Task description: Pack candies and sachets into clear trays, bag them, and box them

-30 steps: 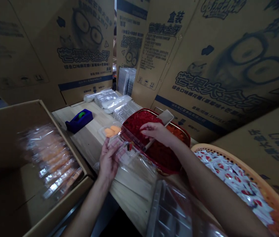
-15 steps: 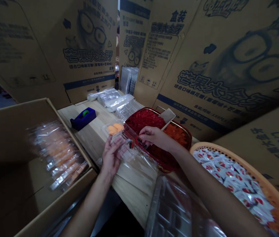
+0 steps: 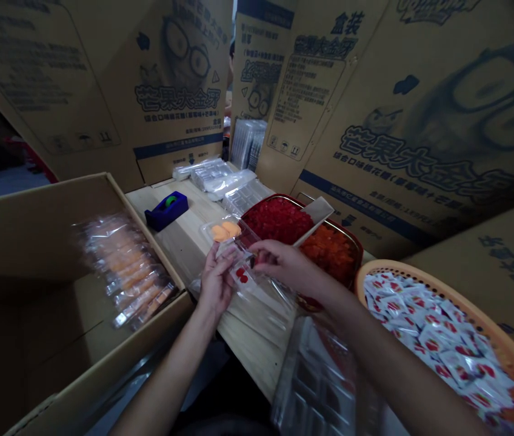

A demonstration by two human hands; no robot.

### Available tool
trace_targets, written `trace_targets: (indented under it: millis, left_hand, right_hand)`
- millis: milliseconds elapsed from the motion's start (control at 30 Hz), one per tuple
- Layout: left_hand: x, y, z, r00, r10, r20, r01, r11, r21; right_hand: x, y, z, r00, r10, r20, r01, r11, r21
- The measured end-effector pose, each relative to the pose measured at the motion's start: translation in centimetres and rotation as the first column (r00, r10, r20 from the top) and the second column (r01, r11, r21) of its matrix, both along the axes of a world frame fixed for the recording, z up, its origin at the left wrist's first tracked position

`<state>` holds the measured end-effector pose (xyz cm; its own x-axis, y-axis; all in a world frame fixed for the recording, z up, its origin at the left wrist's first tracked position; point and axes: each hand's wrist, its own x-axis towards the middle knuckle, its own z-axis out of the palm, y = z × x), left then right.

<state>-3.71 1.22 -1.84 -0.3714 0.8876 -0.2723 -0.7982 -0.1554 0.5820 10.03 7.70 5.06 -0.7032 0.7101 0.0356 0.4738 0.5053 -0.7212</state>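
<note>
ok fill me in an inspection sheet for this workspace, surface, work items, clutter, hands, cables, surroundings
Surface: pale wooden tabletop, largely covered.
Work items: clear plastic tray with rounded orange pieces at its far end; red-rimmed tub of small red and orange pieces.
Clutter: blue tape dispenser with green roll; orange perforated plastic basket of white-and-red sachets.
Hands: left hand holds the tray; right hand has fingers bent beside it, grip unclear.
Cables: nothing seen.
Surroundings: tall brown printed cardboard cartons behind; open brown cardboard box at left, containing clear-wrapped orange packs.
</note>
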Motion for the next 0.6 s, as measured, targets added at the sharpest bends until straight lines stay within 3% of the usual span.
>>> trace_targets:
  millis: [33,100,167,200,267,433,600]
  left_hand:
    - [0.0,-0.1,-0.1,1.0,-0.002,0.004,0.002,1.0,0.0]
    - [0.0,-0.3,-0.2,1.0,-0.006,0.009,0.006,1.0,-0.003]
    - [0.0,-0.6,-0.3,1.0,-0.019,0.012,0.019,1.0,-0.008]
    - [0.1,-0.8,-0.2,0.999,-0.032,0.014,0.032,0.999,-0.005]
    - [0.2,-1.3,0.0,0.997,-0.069,0.024,0.069,0.998,0.011]
    - [0.4,-3.6,0.7,0.976,-0.21,0.059,0.211,0.978,-0.003]
    - [0.6,-6.0,0.7,0.942,-0.333,0.03,0.334,0.939,-0.08]
  right_hand:
    - [0.8,0.3,0.0,0.995,-0.101,0.019,0.099,0.993,0.067]
    - [2.9,0.9,-0.2,0.931,-0.329,0.158,0.287,0.927,0.241]
    - [5.3,1.8,-1.3,0.767,-0.504,0.397,0.372,0.853,0.365]
    - [6.4,2.2,-2.1,0.674,-0.527,0.518,0.382,0.849,0.366]
    - [8.3,3.0,-4.0,0.594,-0.486,0.641,0.391,0.871,0.299]
    - [10.1,3.2,-7.0,0.655,-0.434,0.619,0.381,0.897,0.225]
    - [10.6,0.1,-5.7,0.705,-0.577,0.413,0.455,0.814,0.36]
